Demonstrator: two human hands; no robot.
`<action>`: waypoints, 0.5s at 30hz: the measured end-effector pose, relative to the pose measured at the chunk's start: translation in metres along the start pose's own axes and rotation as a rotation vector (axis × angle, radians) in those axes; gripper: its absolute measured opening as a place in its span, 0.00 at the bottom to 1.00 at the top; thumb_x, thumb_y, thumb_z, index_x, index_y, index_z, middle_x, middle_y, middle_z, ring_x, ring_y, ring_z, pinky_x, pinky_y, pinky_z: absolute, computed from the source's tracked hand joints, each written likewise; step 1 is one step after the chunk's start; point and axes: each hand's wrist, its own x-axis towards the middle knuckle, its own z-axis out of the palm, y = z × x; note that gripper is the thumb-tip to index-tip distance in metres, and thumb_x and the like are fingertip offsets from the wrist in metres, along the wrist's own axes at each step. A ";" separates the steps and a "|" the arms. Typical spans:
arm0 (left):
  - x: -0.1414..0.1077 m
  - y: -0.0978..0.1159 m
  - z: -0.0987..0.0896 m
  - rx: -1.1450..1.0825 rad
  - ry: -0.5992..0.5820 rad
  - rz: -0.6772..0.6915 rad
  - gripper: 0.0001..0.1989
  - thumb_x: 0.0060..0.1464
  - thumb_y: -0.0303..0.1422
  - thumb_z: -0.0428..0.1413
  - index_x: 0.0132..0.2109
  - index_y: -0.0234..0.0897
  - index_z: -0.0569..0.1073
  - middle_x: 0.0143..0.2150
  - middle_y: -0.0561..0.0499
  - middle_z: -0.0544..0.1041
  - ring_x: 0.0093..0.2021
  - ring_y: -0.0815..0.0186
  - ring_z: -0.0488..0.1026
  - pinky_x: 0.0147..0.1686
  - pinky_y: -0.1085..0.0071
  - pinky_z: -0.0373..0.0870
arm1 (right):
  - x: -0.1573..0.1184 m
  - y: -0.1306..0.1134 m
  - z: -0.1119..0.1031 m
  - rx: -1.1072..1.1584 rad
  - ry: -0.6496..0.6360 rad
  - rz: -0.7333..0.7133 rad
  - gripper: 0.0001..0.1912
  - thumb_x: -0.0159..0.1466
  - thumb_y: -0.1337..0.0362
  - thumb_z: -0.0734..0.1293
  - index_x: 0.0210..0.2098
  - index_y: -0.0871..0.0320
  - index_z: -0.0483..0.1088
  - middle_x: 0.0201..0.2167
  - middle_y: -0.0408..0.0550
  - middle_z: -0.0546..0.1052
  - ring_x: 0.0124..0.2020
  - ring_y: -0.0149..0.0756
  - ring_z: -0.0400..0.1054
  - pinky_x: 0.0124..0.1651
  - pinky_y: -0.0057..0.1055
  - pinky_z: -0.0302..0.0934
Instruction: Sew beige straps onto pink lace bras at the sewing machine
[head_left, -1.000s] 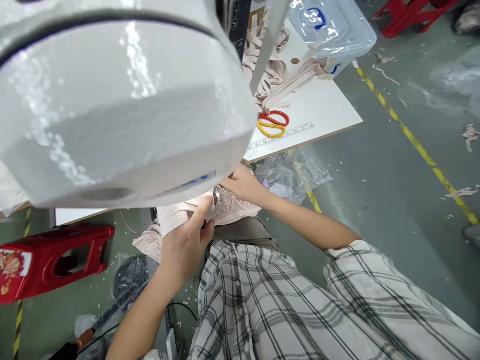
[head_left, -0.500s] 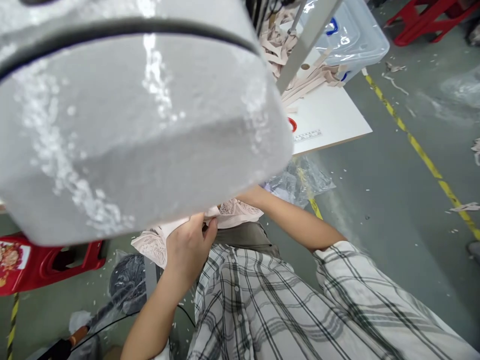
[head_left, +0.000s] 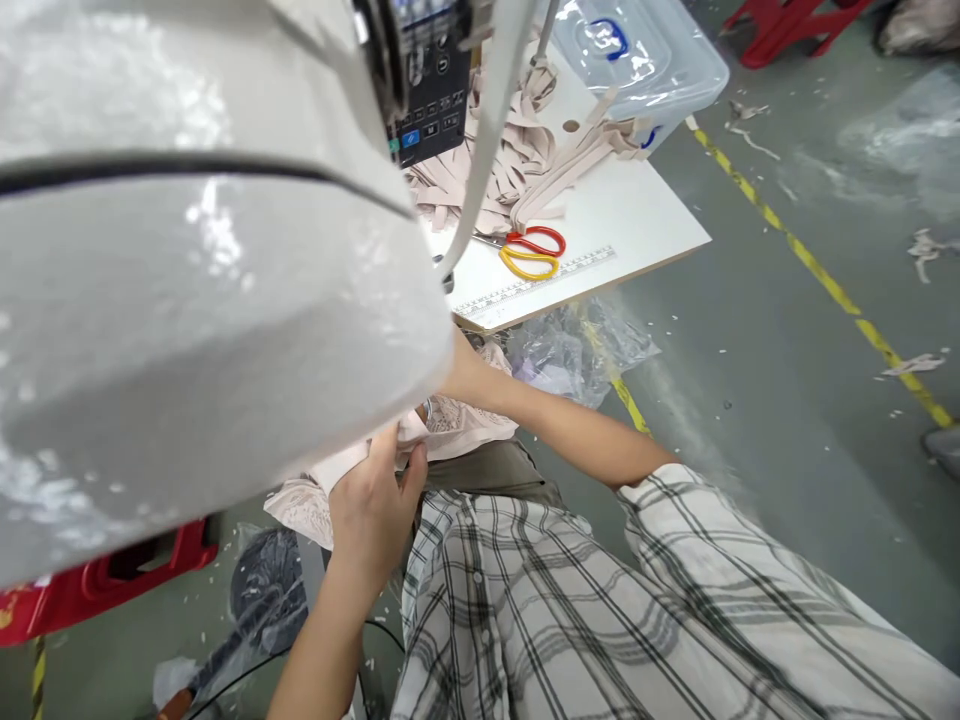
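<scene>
A pale pink lace garment piece [head_left: 469, 425] lies across my lap, under the front of a white sewing machine head [head_left: 225, 360]. My left hand [head_left: 371, 500] is closed on its plain band, thumb and fingers pinching the edge, while lace [head_left: 304, 508] hangs out to the left of the hand. On the far side, my right hand [head_left: 463, 372] reaches in over the lace; the machine head covers its fingers. A small shiny metal bit shows between the two hands, too little of it to name.
Scissors [head_left: 531, 252] with red and yellow handles and a clear ruler [head_left: 540, 280] lie on the white table [head_left: 637, 215], near heaped pink strips [head_left: 517, 150]. Behind stands a clear plastic box [head_left: 652, 60]. A red stool [head_left: 105, 590] and bagged dark material [head_left: 262, 585] are at left.
The view has shifted, so the machine head sits farther left and lower, uncovering the scissors, ruler and control panel. My hands stay at the lace, with slightly more of the right one showing.
</scene>
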 end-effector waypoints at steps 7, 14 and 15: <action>-0.003 0.002 0.004 0.026 0.042 0.077 0.28 0.65 0.38 0.54 0.69 0.41 0.61 0.39 0.49 0.83 0.27 0.65 0.75 0.24 0.72 0.59 | -0.014 0.004 -0.003 0.284 0.145 0.065 0.20 0.67 0.63 0.63 0.58 0.55 0.62 0.49 0.51 0.73 0.30 0.32 0.65 0.40 0.33 0.67; -0.006 -0.001 0.001 0.053 0.057 0.070 0.28 0.65 0.40 0.54 0.69 0.39 0.63 0.43 0.45 0.83 0.31 0.63 0.77 0.24 0.72 0.60 | -0.033 0.008 -0.001 0.486 0.192 0.157 0.18 0.69 0.59 0.63 0.58 0.55 0.64 0.46 0.47 0.72 0.27 0.26 0.60 0.37 0.29 0.64; -0.006 0.000 0.001 0.054 0.051 0.079 0.28 0.65 0.40 0.54 0.69 0.39 0.63 0.43 0.45 0.83 0.31 0.64 0.77 0.24 0.73 0.59 | -0.035 0.009 -0.001 0.505 0.197 0.168 0.18 0.69 0.59 0.63 0.58 0.55 0.64 0.46 0.47 0.72 0.28 0.26 0.61 0.37 0.29 0.64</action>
